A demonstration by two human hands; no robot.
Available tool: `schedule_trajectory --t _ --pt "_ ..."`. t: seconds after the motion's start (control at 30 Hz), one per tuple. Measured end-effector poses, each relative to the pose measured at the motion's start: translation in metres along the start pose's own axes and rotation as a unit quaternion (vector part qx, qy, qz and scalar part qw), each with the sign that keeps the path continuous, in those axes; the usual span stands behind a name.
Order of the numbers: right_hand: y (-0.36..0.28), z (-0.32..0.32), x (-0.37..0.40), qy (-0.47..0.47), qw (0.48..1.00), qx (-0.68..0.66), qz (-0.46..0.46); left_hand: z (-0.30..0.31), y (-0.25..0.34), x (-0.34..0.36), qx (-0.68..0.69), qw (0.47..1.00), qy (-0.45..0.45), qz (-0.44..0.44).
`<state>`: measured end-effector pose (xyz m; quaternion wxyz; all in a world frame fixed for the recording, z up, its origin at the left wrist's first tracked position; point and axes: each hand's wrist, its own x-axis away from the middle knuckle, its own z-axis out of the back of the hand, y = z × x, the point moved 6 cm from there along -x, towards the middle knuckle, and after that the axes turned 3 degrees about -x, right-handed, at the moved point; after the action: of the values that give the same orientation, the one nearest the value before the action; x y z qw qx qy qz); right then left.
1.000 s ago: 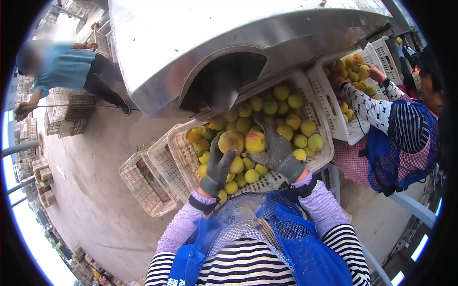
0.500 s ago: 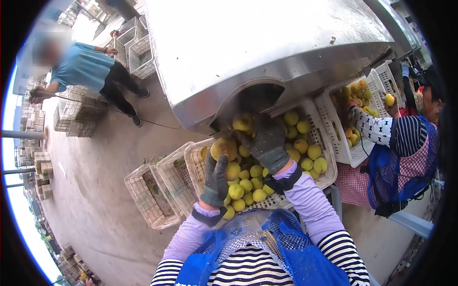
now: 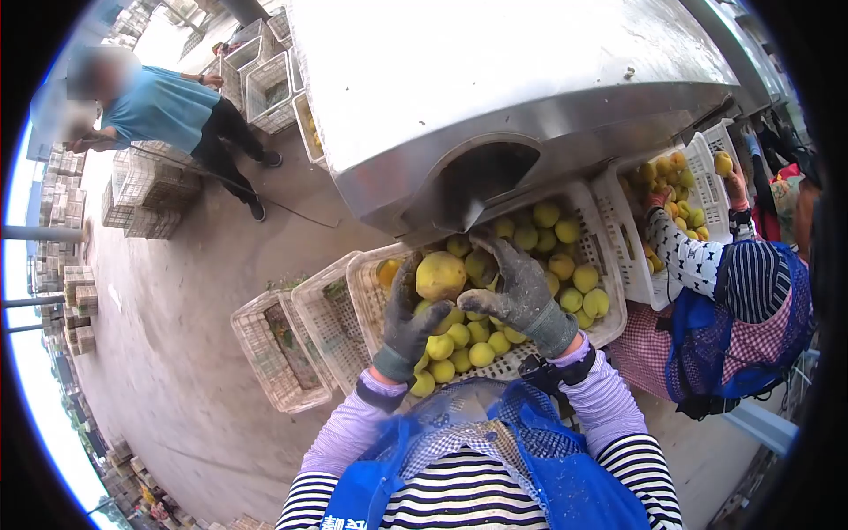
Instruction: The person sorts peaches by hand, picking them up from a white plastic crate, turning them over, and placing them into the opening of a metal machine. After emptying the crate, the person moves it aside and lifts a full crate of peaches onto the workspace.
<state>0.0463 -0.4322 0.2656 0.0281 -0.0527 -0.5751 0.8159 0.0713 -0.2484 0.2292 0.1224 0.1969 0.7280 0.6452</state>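
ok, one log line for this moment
left grey-gloved hand: holding large round yellow fruit | right grey-gloved hand: cupped over white plastic crate

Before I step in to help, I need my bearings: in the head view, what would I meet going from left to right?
Light-blue shirt → leftmost floor crate → left hand → large yellow fruit → right hand → co-worker's bow-patterned sleeve.

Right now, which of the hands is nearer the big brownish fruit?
Left. The left hand cups the big brownish fruit from its left; the right hand is farther off, to its right.
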Motion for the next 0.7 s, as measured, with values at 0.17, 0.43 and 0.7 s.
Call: schedule_trajectory --t 0.17,0.43,0.7 --pt "0.001 0.006 0.013 -0.024 0.993 -0.116 -0.007 -0.033 0.001 -0.010 0.113 0.987 -0.068 0.092" --pt "-0.030 0.001 0.022 0.115 0.982 0.122 0.086 -0.021 0.006 -0.005 0.147 0.977 -0.121 0.097" --pt "0.027 -0.020 -0.073 0.247 0.921 0.268 0.140 -0.017 0.027 -0.023 0.104 0.994 -0.006 0.039"
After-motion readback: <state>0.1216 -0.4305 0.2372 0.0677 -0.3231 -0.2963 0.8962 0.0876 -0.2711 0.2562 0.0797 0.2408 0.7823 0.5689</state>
